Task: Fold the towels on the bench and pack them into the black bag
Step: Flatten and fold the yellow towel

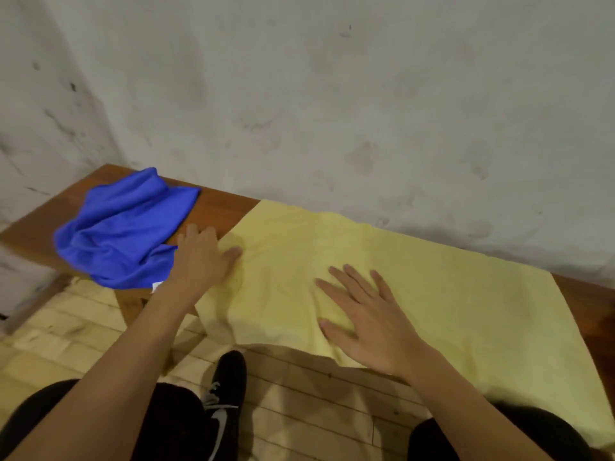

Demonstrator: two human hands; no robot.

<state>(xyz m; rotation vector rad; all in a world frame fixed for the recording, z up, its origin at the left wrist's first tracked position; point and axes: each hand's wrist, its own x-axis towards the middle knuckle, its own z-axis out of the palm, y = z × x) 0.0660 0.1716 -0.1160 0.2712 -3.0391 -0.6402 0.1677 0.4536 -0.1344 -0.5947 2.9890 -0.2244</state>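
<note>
A large pale yellow towel (449, 294) lies spread flat over the wooden bench (216, 207), its near edge hanging over the front. My left hand (199, 257) rests at the towel's left edge, thumb on the cloth and fingers curled at the edge. My right hand (369, 321) lies flat on the towel near the front edge, fingers straight and spread. A crumpled blue towel (123, 227) sits on the bench's left end, just left of my left hand. No black bag is in view.
A stained white wall (332, 94) runs right behind the bench. Below the bench is a pale plank floor (299, 410), with my black shoe (223, 394) and dark-clad knees at the bottom of the view.
</note>
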